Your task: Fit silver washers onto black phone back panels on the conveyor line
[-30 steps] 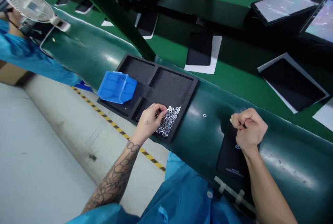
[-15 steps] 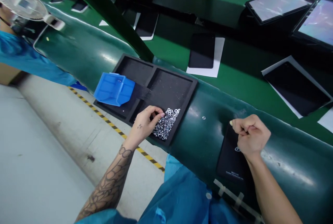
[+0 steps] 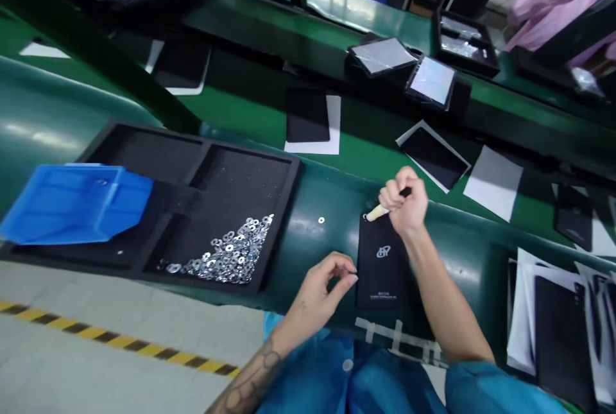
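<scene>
A black tablet lies back up on the green bench, its logo and small print showing. My right hand is a fist around a stick-like tool with a cream tip and a dark end. That tip meets the tablet's upper left corner, at a small ring. Thumb and fingers of my left hand are brought together in a pinch by the tablet's left edge; whatever they hold is too small to make out. One loose metal ring rests on the bench between tray and tablet.
Left of me is a black divided tray with a heap of shiny metal rings and a blue bin. Beyond runs a green belt carrying tablets on white sheets. Tablets and sleeves stand stacked at right.
My left hand has left the ring heap and come right, beside the tablet. My right fist has lowered the tool's tip onto the tablet's corner. The view has swung right.
</scene>
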Demonstrator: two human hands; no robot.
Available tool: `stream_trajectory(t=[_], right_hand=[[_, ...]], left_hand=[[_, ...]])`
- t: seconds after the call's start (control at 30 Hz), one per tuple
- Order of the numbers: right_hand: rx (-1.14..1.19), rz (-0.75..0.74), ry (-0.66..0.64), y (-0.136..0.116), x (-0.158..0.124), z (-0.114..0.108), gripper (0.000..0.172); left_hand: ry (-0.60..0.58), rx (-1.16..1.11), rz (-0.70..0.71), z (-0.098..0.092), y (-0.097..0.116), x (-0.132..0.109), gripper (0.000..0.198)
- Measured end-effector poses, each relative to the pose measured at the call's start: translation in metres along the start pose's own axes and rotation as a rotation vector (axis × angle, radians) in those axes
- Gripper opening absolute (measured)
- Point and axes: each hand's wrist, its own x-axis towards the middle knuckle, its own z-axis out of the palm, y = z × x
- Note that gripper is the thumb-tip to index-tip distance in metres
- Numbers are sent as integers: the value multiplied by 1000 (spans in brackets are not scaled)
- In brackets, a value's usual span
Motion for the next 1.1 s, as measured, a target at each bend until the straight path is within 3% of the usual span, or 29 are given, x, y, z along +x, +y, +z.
stream_trajectory(t=[0.1,0.23,0.33,0.43,0.53,0.63,0.77,0.9,1.0,1.1], right_hand=[[-21,105,77,-31,-27,-41,16],[-553,320,245,-40,-125,-89,35],[-872,428,285,-24,-195,-93,45],[-853,480,304,-5,-225,-82,57],[-683,421,286,2,-220,-78,57],[-620,373,408,-17,-200,-93,63],[-699,131,681,-98,-162,-140,76],[-725,-53,790,-194,-118,-214,78],[-1000,61,851,-228,-91,-273,64],[-1531,293,819,-215,-69,-305,43]], left_hand=[[49,23,43,32,-23,-11,17],[45,-5,-22,43,-42,-30,15],[-34,12,-79,46,-45,-34,21],[-191,-19,-109,50,-39,-22,26],[-321,-112,-121,52,-32,0,30],[-312,-97,-81,46,-33,20,27],[-172,87,34,19,-51,22,28],[40,338,167,-8,-72,-1,26],[111,422,245,-16,-77,-16,24],[159,473,320,-11,-72,-18,23]])
